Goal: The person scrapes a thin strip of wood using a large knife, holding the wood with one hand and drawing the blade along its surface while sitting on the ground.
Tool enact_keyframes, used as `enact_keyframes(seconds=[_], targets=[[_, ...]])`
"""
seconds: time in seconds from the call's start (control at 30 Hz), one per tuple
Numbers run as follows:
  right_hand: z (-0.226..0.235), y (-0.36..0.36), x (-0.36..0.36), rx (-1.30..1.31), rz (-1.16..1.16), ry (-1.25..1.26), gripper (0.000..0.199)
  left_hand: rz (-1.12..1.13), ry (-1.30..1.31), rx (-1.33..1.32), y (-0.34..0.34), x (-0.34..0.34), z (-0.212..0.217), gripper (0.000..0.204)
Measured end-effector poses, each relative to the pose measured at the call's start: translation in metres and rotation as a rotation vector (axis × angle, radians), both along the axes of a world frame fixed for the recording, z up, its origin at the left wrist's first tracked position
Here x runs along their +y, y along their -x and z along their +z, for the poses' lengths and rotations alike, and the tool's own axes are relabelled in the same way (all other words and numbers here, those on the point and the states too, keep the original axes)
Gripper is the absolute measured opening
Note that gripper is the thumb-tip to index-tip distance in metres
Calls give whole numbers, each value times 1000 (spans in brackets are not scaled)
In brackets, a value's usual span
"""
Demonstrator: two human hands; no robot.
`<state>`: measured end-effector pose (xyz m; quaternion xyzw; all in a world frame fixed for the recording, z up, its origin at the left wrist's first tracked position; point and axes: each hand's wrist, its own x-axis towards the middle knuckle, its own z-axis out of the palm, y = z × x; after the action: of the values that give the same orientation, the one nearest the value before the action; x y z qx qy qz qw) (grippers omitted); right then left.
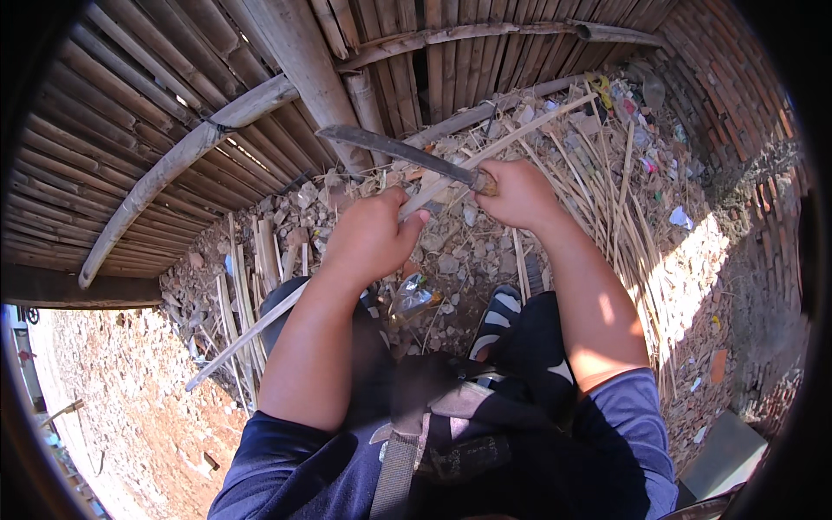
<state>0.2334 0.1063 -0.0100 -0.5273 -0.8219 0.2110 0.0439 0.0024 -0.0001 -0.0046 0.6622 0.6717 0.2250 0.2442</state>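
My left hand (371,236) grips a long thin bamboo strip (511,136) that runs from the lower left, under my forearm, up to the right over the rubble. My right hand (518,192) holds the wooden handle of a long dark knife (390,147) whose blade points up and left. The blade lies against the strip just beyond my left thumb. My knees and striped sandals (498,316) are below the hands.
A bamboo slat wall (130,113) with a thick post (303,61) stands close ahead. Split bamboo strips (251,260) and stones lie on the ground. A pile of thin strips (624,217) spreads at right beside a brick wall (728,78).
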Motion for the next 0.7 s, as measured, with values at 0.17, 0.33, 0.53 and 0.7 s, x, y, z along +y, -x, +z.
enact_keyframes(seconds=[0.17, 0.33, 0.53, 0.7], targets=[[0, 1, 1, -26, -2, 29, 39, 17, 80, 2, -2, 0, 6, 38], [-5, -1, 3, -11, 29, 34, 39, 8, 72, 14, 0, 0, 5, 39], [-9, -2, 1, 0, 15, 28, 41, 3, 89, 22, 1, 0, 8, 42], [-8, 0, 0, -14, 28, 26, 42, 4, 102, 32, 1, -2, 9, 44]])
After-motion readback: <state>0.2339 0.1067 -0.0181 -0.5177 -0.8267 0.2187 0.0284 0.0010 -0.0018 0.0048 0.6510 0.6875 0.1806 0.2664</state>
